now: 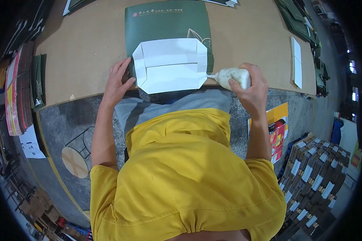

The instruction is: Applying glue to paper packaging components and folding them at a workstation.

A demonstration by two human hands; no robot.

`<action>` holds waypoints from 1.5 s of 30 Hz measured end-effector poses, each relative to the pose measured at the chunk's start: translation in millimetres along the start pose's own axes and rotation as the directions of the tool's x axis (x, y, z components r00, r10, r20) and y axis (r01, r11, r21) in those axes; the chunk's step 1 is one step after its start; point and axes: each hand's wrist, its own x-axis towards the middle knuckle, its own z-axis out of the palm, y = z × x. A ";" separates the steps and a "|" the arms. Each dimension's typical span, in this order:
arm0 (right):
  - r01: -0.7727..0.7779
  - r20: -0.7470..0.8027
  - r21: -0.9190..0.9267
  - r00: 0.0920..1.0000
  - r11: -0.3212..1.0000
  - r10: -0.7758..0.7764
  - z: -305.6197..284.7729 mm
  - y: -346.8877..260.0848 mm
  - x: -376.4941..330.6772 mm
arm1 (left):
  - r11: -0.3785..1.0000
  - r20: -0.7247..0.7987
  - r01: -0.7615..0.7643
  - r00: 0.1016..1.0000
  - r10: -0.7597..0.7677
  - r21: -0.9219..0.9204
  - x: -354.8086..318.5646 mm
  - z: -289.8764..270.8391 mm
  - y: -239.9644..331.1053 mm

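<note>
Gripping a white squeeze bottle (234,76), the right hand (251,90) is closed round its body right of centre frame, bottle lying on its side, long axis running left-right, nozzle touching the right edge of the folded white flap (169,65). Left hand (117,82) rests open and flat, fingers spread, pressing the flap's left edge. Flap belongs to a flattened green paper bag (167,20) lying on the brown worktop (84,44), extending toward upper centre. Right hand is nearer the nozzle contact point. Bottle contents and any bead laid cannot be made out. Further white sheet (296,62) lies upper right, well apart.
</note>
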 end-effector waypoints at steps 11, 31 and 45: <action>0.067 0.032 0.071 0.997 0.995 -0.070 3.1 -2.6 -3.7 | 0.999 -0.001 0.018 1.000 -0.018 -0.027 0.0 0.1 -2.5; -0.327 -0.371 0.034 0.873 0.944 0.316 51.4 112.7 11.6 | 0.992 -0.041 0.065 0.997 -0.061 0.109 30.8 -7.0 1.8; 0.163 0.008 0.019 0.987 0.986 -0.163 99.5 50.5 43.2 | 0.985 0.002 0.168 0.986 -0.168 0.025 40.8 -13.2 8.0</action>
